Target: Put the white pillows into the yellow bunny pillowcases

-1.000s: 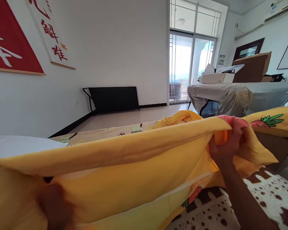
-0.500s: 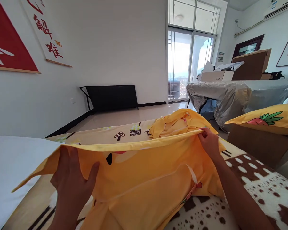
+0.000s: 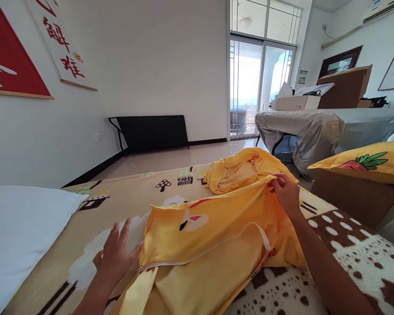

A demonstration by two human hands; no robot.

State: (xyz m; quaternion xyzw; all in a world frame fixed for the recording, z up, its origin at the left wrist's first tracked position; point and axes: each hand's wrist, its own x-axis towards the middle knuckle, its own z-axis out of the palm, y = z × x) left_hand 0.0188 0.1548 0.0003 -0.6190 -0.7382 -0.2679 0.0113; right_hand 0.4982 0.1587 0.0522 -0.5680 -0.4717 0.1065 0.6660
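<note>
- Two hands are working the yellow pillowcase (image 3: 213, 245), which is lying on the bed (image 3: 118, 201).
- My right hand (image 3: 286, 192) is pinching its far corner in a closed grip.
- My left hand (image 3: 118, 253) is lying released, fingers spread, flat against the near edge.
- I'm judging this the spreading step; next, smoothing needs an even pull.

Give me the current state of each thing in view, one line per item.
yellow pillowcase: lying crumpled on the bed, zipper edge showing
left hand: open, flat at the pillowcase's left edge
right hand: pinching the pillowcase's far corner
white pillow: bare, lying at left
cardboard box: flap open
</note>
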